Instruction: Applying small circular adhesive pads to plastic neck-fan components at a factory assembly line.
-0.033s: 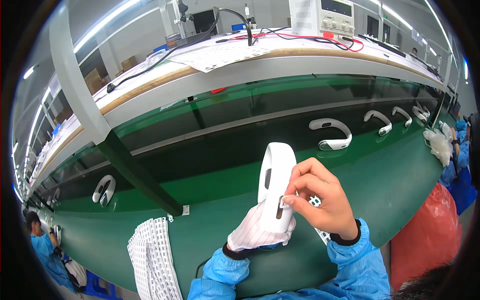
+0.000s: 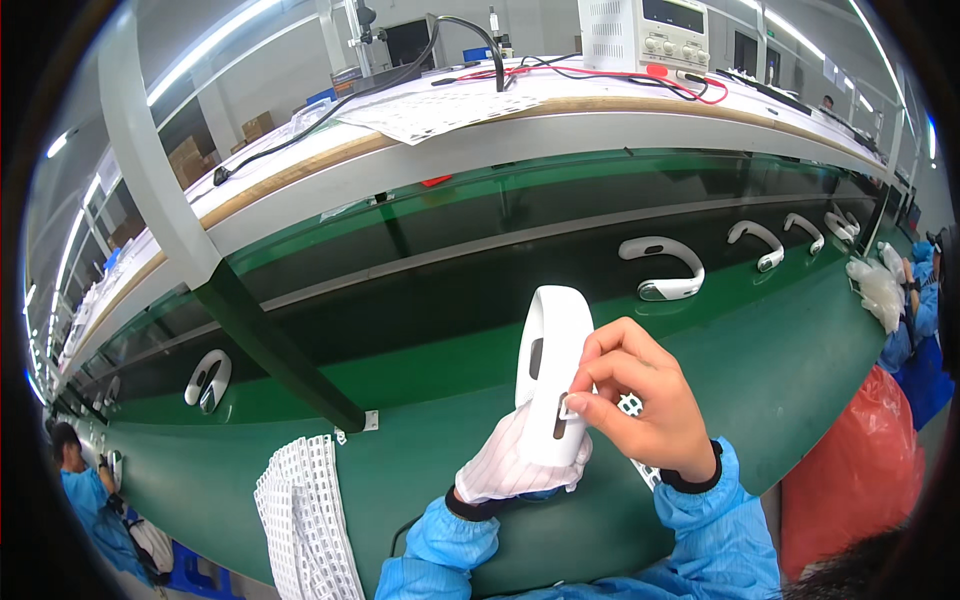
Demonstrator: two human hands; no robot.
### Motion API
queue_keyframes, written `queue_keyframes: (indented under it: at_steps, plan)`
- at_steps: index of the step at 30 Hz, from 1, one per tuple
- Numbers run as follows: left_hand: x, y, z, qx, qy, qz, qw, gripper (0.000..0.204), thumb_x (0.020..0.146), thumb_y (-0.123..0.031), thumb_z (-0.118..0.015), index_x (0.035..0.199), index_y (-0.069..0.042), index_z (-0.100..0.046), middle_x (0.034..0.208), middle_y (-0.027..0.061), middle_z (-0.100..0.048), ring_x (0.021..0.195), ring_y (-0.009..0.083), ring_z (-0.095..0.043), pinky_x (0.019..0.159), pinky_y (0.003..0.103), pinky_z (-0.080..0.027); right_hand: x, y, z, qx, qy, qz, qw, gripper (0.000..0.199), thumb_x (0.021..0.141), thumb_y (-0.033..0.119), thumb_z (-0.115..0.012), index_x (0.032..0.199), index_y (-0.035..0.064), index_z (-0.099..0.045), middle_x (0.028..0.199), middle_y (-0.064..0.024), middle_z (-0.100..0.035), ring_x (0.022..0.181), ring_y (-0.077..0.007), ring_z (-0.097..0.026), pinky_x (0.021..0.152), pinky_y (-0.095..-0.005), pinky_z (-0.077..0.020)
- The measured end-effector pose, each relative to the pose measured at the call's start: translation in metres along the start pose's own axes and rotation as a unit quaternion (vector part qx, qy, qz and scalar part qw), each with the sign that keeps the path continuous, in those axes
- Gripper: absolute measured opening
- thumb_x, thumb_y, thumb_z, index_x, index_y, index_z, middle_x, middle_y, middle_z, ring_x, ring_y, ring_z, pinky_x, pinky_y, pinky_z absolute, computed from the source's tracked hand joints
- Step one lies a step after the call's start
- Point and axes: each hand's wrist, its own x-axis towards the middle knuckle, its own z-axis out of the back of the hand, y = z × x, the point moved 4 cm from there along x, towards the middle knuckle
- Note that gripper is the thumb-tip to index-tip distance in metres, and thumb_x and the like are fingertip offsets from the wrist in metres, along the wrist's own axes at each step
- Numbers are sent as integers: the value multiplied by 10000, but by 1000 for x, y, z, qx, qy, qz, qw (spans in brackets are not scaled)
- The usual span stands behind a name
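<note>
My left hand (image 2: 508, 458), in a pale striped glove, is wrapped round the lower end of a white U-shaped neckband device (image 2: 563, 330). The device stands upright, its curved end at the top. On the side facing me is a dark oval panel (image 2: 559, 424). My bare right hand (image 2: 655, 405) pinches thumb and forefinger together at this panel's upper end. A tiny pale bit shows at the fingertips, too small to name. Behind the right hand, a white sheet with dark cut-out shapes (image 2: 631, 404) lies partly hidden on the green bench.
Several like neckband devices, one of them nearby (image 2: 665, 270), stand along the bench's back. Sheets of small labels (image 2: 305, 510) lie at left, near a dark post (image 2: 285, 345). A shelf above carries a power supply (image 2: 645, 35). A red bag (image 2: 850, 480) and co-workers flank the bench.
</note>
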Motion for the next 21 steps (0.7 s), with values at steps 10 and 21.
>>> queue_keyframes:
  at_steps: [10, 21]
  plan:
    - [-9, 4, -11, -43, 46, 78, 995, 441, 956, -130, -619, 1350, -6, -463, 1216, 84, -583, 1072, 169, -607, 909, 278, -517, -5, 4, -1, -34, -10, 18, 999, 94, 825, 1, -733, 857, -15, -646, 997, -92, -541, 646, -97, -581, 550, -232, -461]
    - [-6, -4, -11, 6, 120, 140, 983, 396, 1055, -218, -450, 1395, -22, -400, 1288, 96, -528, 1157, 182, -566, 984, 286, -500, -10, 2, -2, -29, -23, 36, 999, 111, 815, -20, -740, 875, -24, -647, 998, -95, -535, 651, -100, -555, 552, -241, -447]
